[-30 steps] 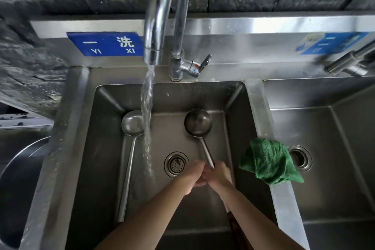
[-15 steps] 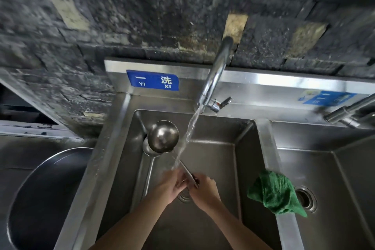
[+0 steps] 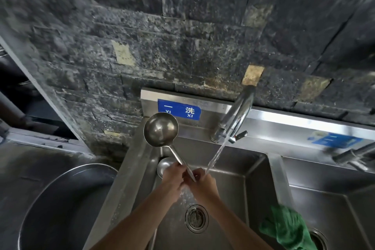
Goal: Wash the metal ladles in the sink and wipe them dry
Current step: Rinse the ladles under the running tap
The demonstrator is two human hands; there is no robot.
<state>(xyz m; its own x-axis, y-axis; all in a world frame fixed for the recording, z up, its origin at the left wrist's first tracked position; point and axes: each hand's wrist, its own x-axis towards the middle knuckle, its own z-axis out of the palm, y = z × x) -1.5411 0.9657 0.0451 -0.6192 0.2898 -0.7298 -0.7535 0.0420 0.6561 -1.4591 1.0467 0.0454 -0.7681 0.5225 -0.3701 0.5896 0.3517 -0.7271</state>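
Observation:
A metal ladle (image 3: 161, 129) is lifted over the left sink basin (image 3: 251, 170), bowl up and to the left, handle slanting down to my hands. My left hand (image 3: 173, 172) and my right hand (image 3: 203, 181) both grip the handle, close together. Water from the tap (image 3: 238, 111) streams down onto my right hand and the handle. A second metal ladle (image 3: 164, 165) lies in the basin at its left wall, its handle mostly hidden by my left arm. A green cloth (image 3: 288, 227) hangs over the divider between the basins.
The drain (image 3: 196, 218) sits in the basin floor below my hands. A second basin (image 3: 334, 199) lies to the right with its own tap (image 3: 355, 154). A large round metal bowl (image 3: 60, 205) stands to the left. A dark stone wall rises behind.
The ladle was lifted from the basin floor and swung up to the left, its bowl now above the sink rim. My hands moved under the water stream. My view tilted upward.

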